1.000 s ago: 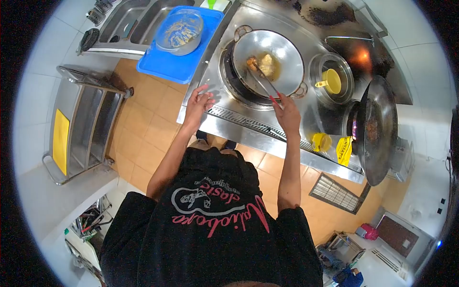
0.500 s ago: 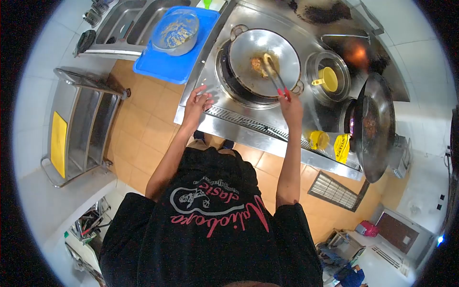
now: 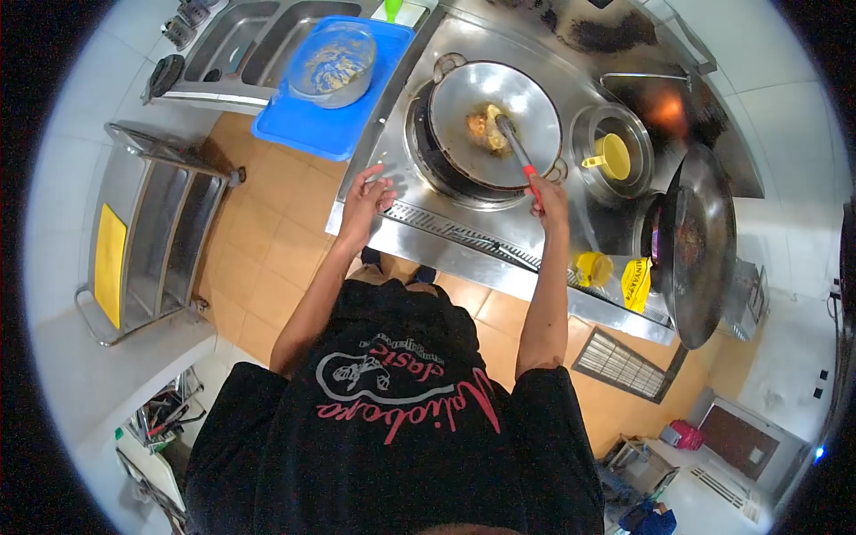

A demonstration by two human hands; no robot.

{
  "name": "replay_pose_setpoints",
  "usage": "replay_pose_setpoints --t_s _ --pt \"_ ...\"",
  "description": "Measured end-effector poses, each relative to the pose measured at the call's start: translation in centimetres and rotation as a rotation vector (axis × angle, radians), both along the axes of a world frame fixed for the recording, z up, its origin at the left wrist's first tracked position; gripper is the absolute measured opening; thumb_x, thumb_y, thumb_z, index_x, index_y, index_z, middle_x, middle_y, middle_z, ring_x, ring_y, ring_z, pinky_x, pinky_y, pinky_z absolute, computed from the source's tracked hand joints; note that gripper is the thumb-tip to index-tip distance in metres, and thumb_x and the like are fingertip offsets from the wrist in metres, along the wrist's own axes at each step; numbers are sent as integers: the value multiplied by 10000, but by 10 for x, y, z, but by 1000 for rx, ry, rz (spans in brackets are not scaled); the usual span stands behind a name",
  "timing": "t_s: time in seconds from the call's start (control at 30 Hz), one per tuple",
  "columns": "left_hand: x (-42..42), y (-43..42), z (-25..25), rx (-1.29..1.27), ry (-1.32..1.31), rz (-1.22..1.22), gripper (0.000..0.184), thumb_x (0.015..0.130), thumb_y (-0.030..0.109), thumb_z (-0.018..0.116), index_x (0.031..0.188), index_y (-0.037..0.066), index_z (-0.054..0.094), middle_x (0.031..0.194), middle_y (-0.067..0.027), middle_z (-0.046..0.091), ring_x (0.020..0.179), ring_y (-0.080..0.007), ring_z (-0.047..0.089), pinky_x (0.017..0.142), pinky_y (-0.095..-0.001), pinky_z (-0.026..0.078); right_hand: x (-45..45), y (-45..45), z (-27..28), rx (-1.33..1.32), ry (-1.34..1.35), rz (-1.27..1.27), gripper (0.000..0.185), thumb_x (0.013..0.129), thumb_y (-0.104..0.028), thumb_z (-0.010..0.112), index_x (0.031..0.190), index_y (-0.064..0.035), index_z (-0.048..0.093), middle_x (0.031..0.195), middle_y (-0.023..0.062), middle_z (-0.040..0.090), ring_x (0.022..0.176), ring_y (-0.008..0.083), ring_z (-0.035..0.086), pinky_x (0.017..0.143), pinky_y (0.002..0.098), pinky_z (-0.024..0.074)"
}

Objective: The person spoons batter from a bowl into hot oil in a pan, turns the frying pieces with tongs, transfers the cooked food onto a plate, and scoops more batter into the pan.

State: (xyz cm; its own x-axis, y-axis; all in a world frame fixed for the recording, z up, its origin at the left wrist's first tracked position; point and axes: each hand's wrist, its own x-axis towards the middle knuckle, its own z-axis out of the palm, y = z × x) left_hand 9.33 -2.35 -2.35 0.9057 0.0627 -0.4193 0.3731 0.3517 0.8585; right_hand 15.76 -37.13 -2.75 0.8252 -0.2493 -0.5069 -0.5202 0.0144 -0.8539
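My right hand (image 3: 550,203) is closed on the red grip of the metal tongs (image 3: 521,153), at the wok's near right side. The tongs' tips touch browned, battered food (image 3: 487,127), which lies in oil at the bottom of the silver wok (image 3: 446,111). That wok rests on a burner. Over the near edge of the steel stove counter (image 3: 390,234) hovers my left hand (image 3: 366,201), empty, its fingers apart and slightly curled, left of the wok.
A blue tray (image 3: 303,134) bears a batter-smeared bowl (image 3: 333,67), beside the sink. Right of the wok are a yellow dipper (image 3: 612,157) in a metal pot, a yellow packet (image 3: 636,283), a yellow-lidded container (image 3: 593,268) and a large dark wok (image 3: 700,250).
The tongs have swung from pointing up-left to a steeper slant and now touch the food from its right. My right hand has moved slightly right and down; my left hand has barely moved.
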Motion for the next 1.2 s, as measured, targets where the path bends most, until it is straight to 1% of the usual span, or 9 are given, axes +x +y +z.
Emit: replay_pose_setpoints --t_s 0.17,0.37,0.47,0.53,0.57,0.63,0.87,1.03,1.2 --pt "0 1 -5 -30 -11 7 333 921 204 531 1236 116 473 1010 -49 573 832 -98 573 728 -225 469 -3 11 10 159 37 -56 288 821 -257 646 966 -13 594 705 62 583 398 61 386 332 218 292" --pt "1 -1 0 -25 -6 -8 329 925 196 521 1240 117 467 1019 -46 566 853 -103 568 743 -234 465 -1 34 18 90 -55 39 297 805 -334 662 925 -63 642 618 21 552 401 39 397 337 197 263" --pt "0 2 1 -26 -20 -9 332 923 176 511 1243 103 457 1012 -55 563 865 -120 573 751 -245 465 4 32 16 -85 -83 122 326 798 -361 663 908 -54 660 633 44 584 476 87 486 406 249 371" --pt "-2 4 0 -25 -30 5 335 921 156 505 1245 91 450 1006 -66 562 866 -136 583 748 -250 468 4 21 12 -584 -226 144 389 791 -382 659 941 -24 667 705 100 641 598 175 586 565 312 466" --pt "-2 5 -1 -29 -26 17 336 920 151 504 1245 87 448 1004 -69 561 868 -138 583 745 -249 468 4 16 10 -583 -225 147 389 791 -382 659 941 -24 667 705 100 641 598 175 586 565 312 466" --pt "-2 6 0 -33 -24 26 336 919 146 504 1244 84 447 1003 -71 560 870 -139 583 742 -248 468 5 8 11 -715 -337 205 426 780 -396 655 968 -14 666 800 149 668 733 246 631 708 357 474" --pt "-2 4 8 -35 3 32 351 908 124 516 1246 67 439 993 -71 557 840 -129 573 716 -219 467 1 28 19 -781 -279 288 377 773 -370 651 965 -45 663 803 170 658 761 305 637 697 389 481" --pt "-3 3 10 -25 6 28 350 909 126 515 1246 68 439 993 -71 557 839 -126 570 713 -218 466 15 34 1 -1106 -398 319 318 769 -333 636 936 -62 636 794 187 639 779 371 612 677 449 471" --pt "-3 5 7 -13 -2 15 350 911 130 512 1250 76 438 1005 -71 559 856 -128 571 733 -232 465 23 30 7 -990 -351 331 305 766 -317 646 891 -38 640 768 178 643 750 367 617 655 441 476"
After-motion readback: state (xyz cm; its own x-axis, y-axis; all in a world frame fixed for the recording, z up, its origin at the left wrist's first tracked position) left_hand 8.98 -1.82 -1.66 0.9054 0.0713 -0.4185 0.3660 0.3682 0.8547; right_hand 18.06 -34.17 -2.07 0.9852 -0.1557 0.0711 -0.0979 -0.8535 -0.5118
